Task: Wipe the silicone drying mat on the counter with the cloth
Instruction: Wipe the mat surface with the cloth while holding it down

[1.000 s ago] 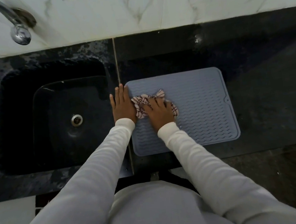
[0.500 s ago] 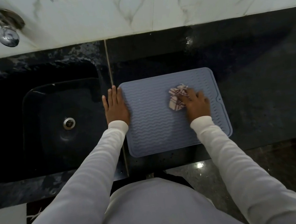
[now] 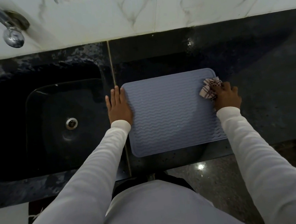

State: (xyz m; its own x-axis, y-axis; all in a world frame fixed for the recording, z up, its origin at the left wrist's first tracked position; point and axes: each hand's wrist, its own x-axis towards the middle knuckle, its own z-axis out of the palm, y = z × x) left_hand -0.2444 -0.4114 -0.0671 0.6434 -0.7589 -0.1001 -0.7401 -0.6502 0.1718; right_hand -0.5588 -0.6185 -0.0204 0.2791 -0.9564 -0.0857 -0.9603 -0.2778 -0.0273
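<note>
1. A blue-grey silicone drying mat, ribbed with wavy lines, is laid flat on the dark counter, just right of the seam that separates it from the black sink.
2. The left hand is laid flat along the mat's left edge, fingers straight and held together, pointing towards the wall; its right side is seen overlapping the mat's border while the rest is on the counter. Nothing is held in it.
3. A crumpled checked cloth, pale with dark lines, is pressed onto the mat's far right corner, and part of it is seen reaching past the right edge.
4. The cloth is gripped by the right hand, whose fingers are curled over the cloth's right part; the hand itself is placed across the mat's right edge.
5. Most of the mat's surface is thus left uncovered between the two hands, which are set at opposite sides.
6. A chrome tap is mounted on the white marbled wall above the sink's far left corner, and a round drain is seen in the basin.
7. White sleeves are worn down to both wrists.
</note>
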